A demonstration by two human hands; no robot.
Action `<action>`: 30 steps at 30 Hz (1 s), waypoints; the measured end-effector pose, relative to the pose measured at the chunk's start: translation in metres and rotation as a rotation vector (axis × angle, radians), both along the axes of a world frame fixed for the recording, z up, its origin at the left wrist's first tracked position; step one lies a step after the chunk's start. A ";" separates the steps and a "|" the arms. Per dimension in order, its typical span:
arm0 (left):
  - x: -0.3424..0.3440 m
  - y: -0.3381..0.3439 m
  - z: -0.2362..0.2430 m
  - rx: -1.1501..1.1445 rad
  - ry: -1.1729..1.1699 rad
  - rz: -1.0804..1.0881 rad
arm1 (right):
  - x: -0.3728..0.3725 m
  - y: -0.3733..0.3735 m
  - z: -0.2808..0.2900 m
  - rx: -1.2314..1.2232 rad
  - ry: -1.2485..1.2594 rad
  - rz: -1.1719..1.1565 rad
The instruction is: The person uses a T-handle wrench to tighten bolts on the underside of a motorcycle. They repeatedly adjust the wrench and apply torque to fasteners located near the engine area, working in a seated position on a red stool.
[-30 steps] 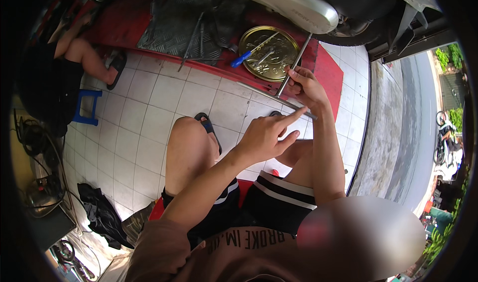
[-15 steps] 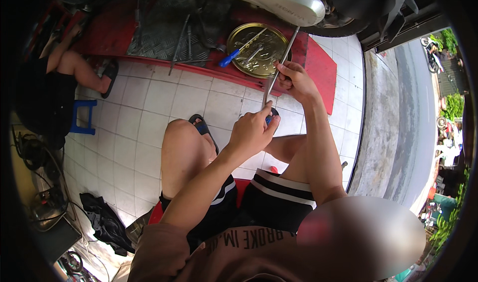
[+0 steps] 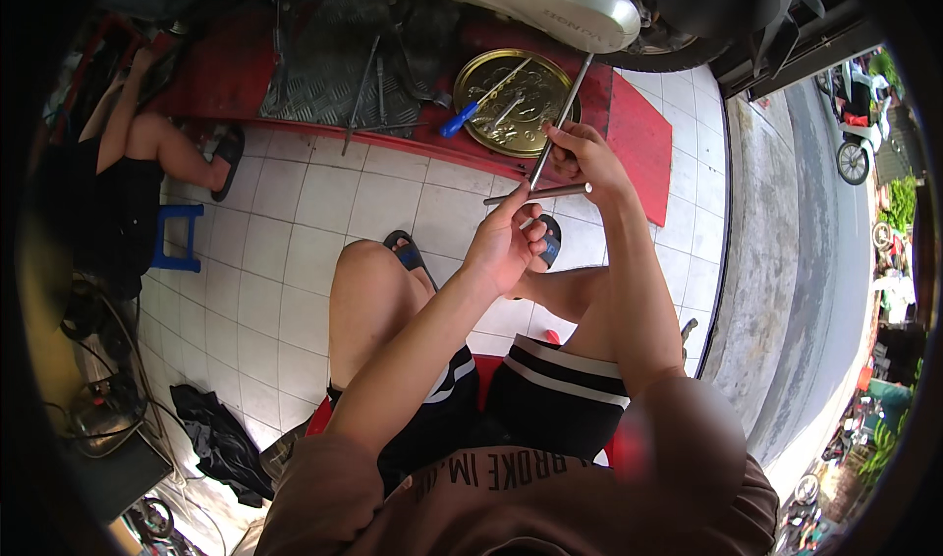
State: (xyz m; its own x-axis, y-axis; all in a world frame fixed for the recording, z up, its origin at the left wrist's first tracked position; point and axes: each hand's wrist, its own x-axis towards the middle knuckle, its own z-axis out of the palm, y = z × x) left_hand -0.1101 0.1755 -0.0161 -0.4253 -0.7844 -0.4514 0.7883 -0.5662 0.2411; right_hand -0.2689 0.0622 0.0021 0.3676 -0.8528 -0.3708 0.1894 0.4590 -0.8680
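A long steel T-handle wrench [image 3: 564, 114] slants from beneath the motorbike's silver cover [image 3: 530, 1] down toward me. My right hand [image 3: 584, 158] is closed around its shaft, thumb and index finger pinching it. The crossbar now lies roughly sideways, below that grip. My left hand [image 3: 503, 247] is at the crossbar, its index finger touching near the junction, the other fingers loosely curled and apart. Behind the shaft, a round golden tray [image 3: 470, 83] holds a blue-handled screwdriver [image 3: 460, 120], a small spanner [image 3: 505, 110] and small metal parts. The wrench's far end is hidden under the cover.
Under the motorbike runs a red platform [image 3: 643, 158] with a dark tread plate [image 3: 329, 65]; long tools [image 3: 364, 89] lie on it. At left, another person [image 3: 147, 143] works beside a blue stool [image 3: 178, 240]. Black cloth [image 3: 221, 443] lies on the tiled floor; a road [image 3: 820, 261] is at right.
The wrench's crossbar has swung from nearly in line with the shaft to crosswise. My left hand has turned and its fingers have loosened; my right hand still grips the shaft.
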 end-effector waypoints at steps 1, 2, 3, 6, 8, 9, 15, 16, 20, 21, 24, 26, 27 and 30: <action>-0.003 -0.001 -0.002 -0.004 0.030 0.015 | -0.002 -0.001 -0.002 0.008 0.016 -0.001; -0.006 -0.001 -0.005 -0.021 -0.097 0.034 | -0.005 -0.001 -0.004 0.003 0.051 -0.012; -0.009 0.000 -0.001 -0.037 -0.224 0.055 | -0.003 0.002 0.000 0.000 0.086 -0.022; -0.009 0.000 0.000 -0.043 -0.339 0.066 | -0.002 0.004 0.002 0.004 0.101 -0.034; -0.011 0.000 0.000 -0.013 -0.239 0.093 | -0.001 0.003 0.001 0.001 0.094 -0.029; -0.013 0.000 0.001 -0.179 -0.478 0.155 | -0.002 0.003 -0.001 -0.004 0.099 -0.026; -0.011 -0.006 0.002 -0.654 -0.952 0.200 | -0.005 0.002 -0.003 -0.003 0.234 -0.110; -0.014 -0.004 0.001 -0.671 -0.921 0.180 | -0.005 0.002 -0.004 -0.016 0.230 -0.125; -0.012 0.001 -0.003 -0.589 -0.905 -0.057 | -0.005 0.004 -0.008 0.077 0.230 -0.202; -0.012 0.003 -0.002 -0.549 -0.888 -0.059 | -0.007 0.004 -0.011 0.081 0.259 -0.188; 0.010 0.004 0.010 -0.709 -1.306 -0.450 | -0.013 0.001 -0.023 0.092 0.468 -0.170; 0.024 0.006 0.016 -0.743 -1.517 -0.395 | -0.010 0.007 -0.016 0.116 0.501 -0.091; 0.030 0.005 0.018 -0.667 -1.592 -0.485 | -0.004 0.009 -0.013 0.125 0.515 -0.129; 0.030 -0.002 0.005 -0.521 -1.713 -0.755 | -0.014 0.004 -0.018 0.184 0.453 -0.060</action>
